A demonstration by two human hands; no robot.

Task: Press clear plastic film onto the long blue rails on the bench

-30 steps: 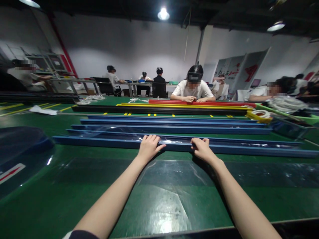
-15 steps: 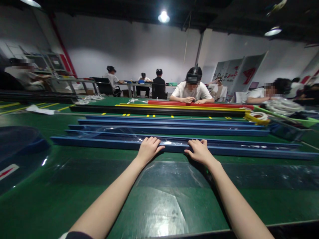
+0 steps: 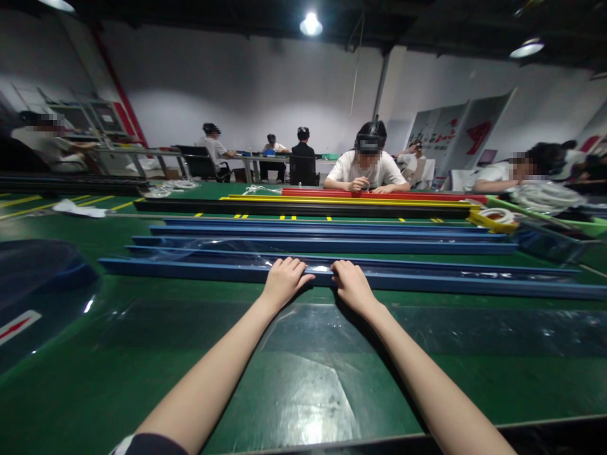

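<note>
A long blue channel strip [image 3: 190, 272] lies across the green table, the nearest of several. My left hand [image 3: 284, 279] is curled over its front wall, with the thumb along the near side. A short way to the right, my right hand [image 3: 351, 283] grips the same wall with bent fingers; its thumb is largely hidden. Shiny clear film [image 3: 484, 275] shows inside the channel. Under my forearms a flat clear plastic sheet [image 3: 455, 332] lies on the table.
Farther blue strips [image 3: 332, 245], a black strip [image 3: 303, 208], a yellow one [image 3: 351, 201] and a red one [image 3: 417, 194] lie beyond. Curved clear plastic [image 3: 42, 272] rests at left. A yellow holder [image 3: 493, 220] with white coils stands at right. A co-worker [image 3: 346, 167] sits opposite.
My right hand has moved left along the blue channel strip, closer to my left hand. My left hand stays at the same place on the strip.
</note>
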